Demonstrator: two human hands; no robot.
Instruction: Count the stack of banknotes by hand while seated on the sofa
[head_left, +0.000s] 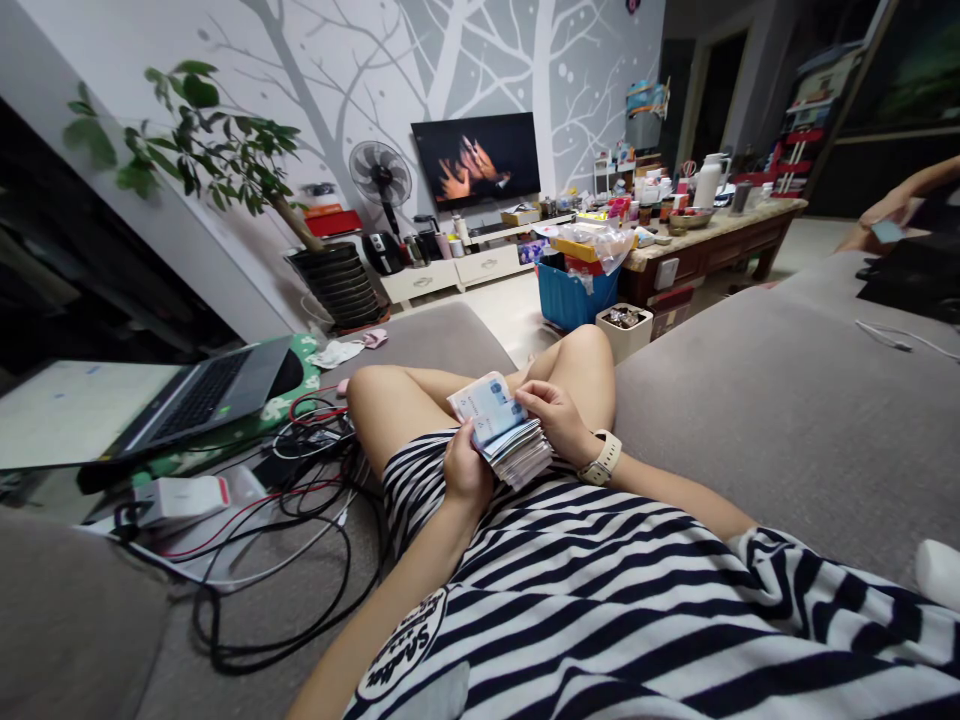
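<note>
I sit cross-legged on a grey sofa in a black-and-white striped dress. My left hand (465,467) grips a thick stack of banknotes (504,430) from below, in my lap. My right hand (553,414), with a white watch on its wrist, pinches the top notes at the stack's right edge. The top note is bent upward toward my left knee. Both hands are closed on the stack.
An open laptop (202,395), a white box (180,497) and tangled cables (300,500) lie on the sofa to my left. Ahead stand a potted plant (330,280), a fan, a TV (478,158), a blue bin (574,295) and a cluttered table (712,240). Another person's hand (889,215) holds a phone at far right.
</note>
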